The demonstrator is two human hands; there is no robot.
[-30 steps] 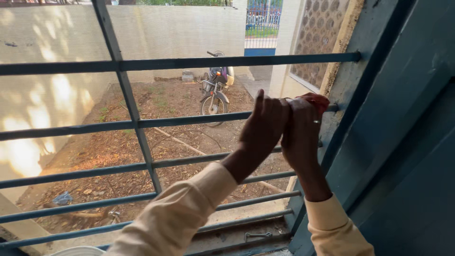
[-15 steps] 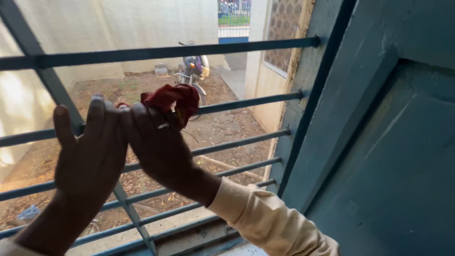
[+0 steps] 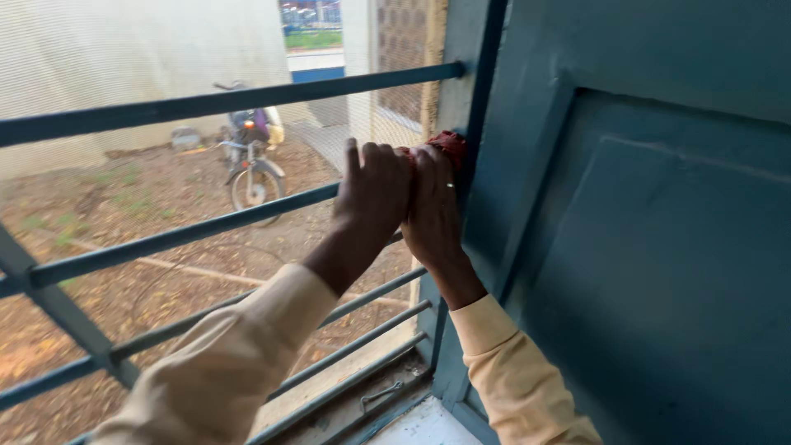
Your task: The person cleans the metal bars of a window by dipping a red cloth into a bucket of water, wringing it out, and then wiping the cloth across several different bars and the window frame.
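Cloth (image 3: 446,145), red, was pressed against blue window frame (image 3: 482,124) at end of grille bar (image 3: 247,216), right hand (image 3: 432,210) closed over it, left hand (image 3: 375,191) flat beside, fingers extended, motorcycle (image 3: 251,161) parked outside.

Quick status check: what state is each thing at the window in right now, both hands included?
Red cloth: bunched, pressed against the frame's edge.
Right hand: on the cloth.
Left hand: fingers raised, beside the right hand.
Window bars: horizontal, intact.
Blue shutter: swung inward.
Motorbike: parked outside, upright.
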